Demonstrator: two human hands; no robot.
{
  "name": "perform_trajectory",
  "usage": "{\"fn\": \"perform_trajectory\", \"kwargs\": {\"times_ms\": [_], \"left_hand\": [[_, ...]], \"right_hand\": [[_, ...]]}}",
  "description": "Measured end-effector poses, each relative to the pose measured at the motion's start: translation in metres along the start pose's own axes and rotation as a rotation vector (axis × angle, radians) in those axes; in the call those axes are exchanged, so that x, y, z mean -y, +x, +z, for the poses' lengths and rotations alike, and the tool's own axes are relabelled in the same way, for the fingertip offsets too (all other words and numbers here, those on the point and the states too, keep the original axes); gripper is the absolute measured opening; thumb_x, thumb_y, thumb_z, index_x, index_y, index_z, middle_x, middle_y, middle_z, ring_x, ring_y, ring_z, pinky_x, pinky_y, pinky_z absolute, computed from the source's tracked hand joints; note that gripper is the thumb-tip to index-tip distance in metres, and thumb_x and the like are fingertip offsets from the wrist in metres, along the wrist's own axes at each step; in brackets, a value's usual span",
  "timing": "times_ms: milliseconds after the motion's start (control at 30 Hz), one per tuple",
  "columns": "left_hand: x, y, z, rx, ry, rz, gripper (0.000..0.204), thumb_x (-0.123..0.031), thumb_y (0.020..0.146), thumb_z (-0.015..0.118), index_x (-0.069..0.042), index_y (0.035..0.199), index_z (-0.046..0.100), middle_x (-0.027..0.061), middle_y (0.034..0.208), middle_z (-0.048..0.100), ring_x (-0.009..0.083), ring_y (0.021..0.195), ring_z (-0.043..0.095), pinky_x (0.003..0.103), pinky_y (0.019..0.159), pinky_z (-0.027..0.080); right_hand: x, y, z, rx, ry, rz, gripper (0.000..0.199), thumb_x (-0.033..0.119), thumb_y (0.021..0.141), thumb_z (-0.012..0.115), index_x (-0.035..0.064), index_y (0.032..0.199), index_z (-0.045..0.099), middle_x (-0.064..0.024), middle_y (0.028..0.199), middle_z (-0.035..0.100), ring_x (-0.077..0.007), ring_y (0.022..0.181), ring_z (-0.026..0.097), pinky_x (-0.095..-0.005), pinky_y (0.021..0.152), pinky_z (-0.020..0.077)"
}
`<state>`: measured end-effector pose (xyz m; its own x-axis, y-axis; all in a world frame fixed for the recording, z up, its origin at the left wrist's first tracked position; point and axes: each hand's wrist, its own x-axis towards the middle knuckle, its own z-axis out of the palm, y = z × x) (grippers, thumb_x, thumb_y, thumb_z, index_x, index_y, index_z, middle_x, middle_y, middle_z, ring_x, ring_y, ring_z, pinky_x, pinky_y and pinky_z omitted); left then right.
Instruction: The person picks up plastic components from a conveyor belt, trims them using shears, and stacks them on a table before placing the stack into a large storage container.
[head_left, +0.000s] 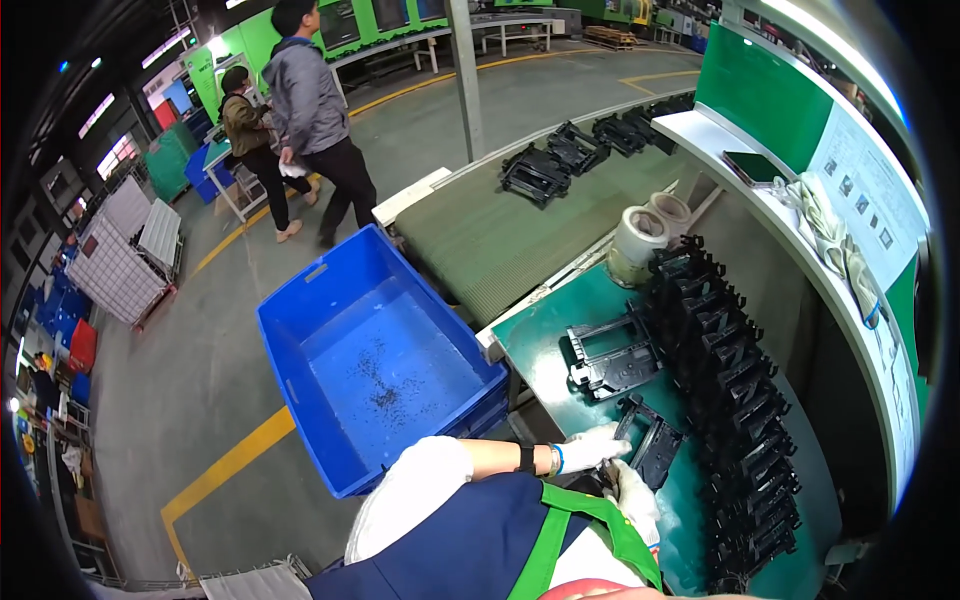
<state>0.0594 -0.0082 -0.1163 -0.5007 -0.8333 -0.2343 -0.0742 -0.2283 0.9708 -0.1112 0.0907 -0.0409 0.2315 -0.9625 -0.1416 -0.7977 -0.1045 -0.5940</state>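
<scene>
My left hand (592,448), in a white glove, is closed on the left edge of a black plastic frame (658,452) above the green tabletop. Close to it, my right hand (634,494), also gloved, grips the near end of the same frame. Its fingertips are partly hidden, so any small item in them cannot be made out. Just beyond my hands, a second black plastic frame (612,358) lies flat on the green table (530,345). A long row of similar black parts (730,400), packed tightly together, runs along the right of the table.
A blue bin (300,390) with small black bits on its bottom stands to the left. Past the table runs a conveyor belt (490,245) carrying more black parts (537,175). Tape rolls (640,240) stand beside it. A white shelf (800,215) curves along the right. Two people (310,110) walk beyond.
</scene>
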Motion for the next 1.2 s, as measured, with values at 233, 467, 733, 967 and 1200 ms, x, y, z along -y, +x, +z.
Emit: {"fn": "perform_trajectory", "kwargs": {"times_ms": [233, 467, 733, 967, 1200], "left_hand": [[-0.044, -0.017, -0.026, 0.030, 0.611, 0.035, 0.049, -0.052, 0.103, 0.055, -0.005, 0.112, 0.066, 0.0210, 0.093, 0.071, 0.0364, 0.091, 0.072, 0.046, 0.081, 0.055], [-0.102, -0.012, -0.088, -0.249, 0.909, 0.505, 0.029, -0.037, 0.096, 0.064, -0.009, 0.093, 0.073, 0.0159, 0.090, 0.073, 0.0368, 0.086, 0.072, 0.051, 0.077, 0.058], [-0.115, 0.054, -0.169, -0.367, 1.073, 0.361, 0.060, -0.032, 0.089, 0.070, -0.009, 0.143, 0.056, 0.0228, 0.121, 0.068, 0.0380, 0.114, 0.066, 0.048, 0.102, 0.053], [-0.070, 0.097, -0.194, -0.023, 0.670, 0.196, 0.078, -0.030, 0.090, 0.072, -0.006, 0.158, 0.041, 0.0163, 0.115, 0.070, 0.0296, 0.098, 0.068, 0.042, 0.088, 0.056], [-0.037, 0.085, -0.214, 0.162, 0.009, -0.035, 0.083, -0.024, 0.092, 0.074, 0.000, 0.162, 0.037, 0.0054, 0.096, 0.065, 0.0105, 0.081, 0.060, 0.025, 0.069, 0.050]], "right_hand": [[-0.012, -0.002, 0.001, -0.105, 0.167, -0.040, 0.051, 0.004, 0.086, 0.071, 0.0083, 0.136, 0.064, -0.0184, 0.115, 0.073, -0.0365, 0.103, 0.073, -0.0425, 0.093, 0.0569], [-0.021, -0.006, 0.012, -0.211, 0.219, -0.016, 0.048, 0.000, 0.085, 0.073, 0.0034, 0.132, 0.065, -0.0189, 0.113, 0.074, -0.0339, 0.103, 0.074, -0.0389, 0.095, 0.0571], [-0.027, 0.017, 0.036, -0.289, 0.364, 0.047, 0.046, -0.004, 0.086, 0.073, 0.0021, 0.131, 0.065, -0.0173, 0.115, 0.074, -0.0266, 0.108, 0.074, -0.0341, 0.097, 0.0563], [-0.010, 0.032, 0.048, -0.421, 0.507, 0.228, 0.048, -0.006, 0.085, 0.074, 0.0020, 0.131, 0.065, -0.0161, 0.120, 0.074, -0.0246, 0.113, 0.073, -0.0330, 0.103, 0.0545], [0.036, 0.043, 0.034, -0.311, 0.214, 0.248, 0.048, -0.013, 0.087, 0.067, -0.0029, 0.133, 0.062, -0.0158, 0.124, 0.072, -0.0222, 0.118, 0.069, -0.0349, 0.108, 0.0510]]}}
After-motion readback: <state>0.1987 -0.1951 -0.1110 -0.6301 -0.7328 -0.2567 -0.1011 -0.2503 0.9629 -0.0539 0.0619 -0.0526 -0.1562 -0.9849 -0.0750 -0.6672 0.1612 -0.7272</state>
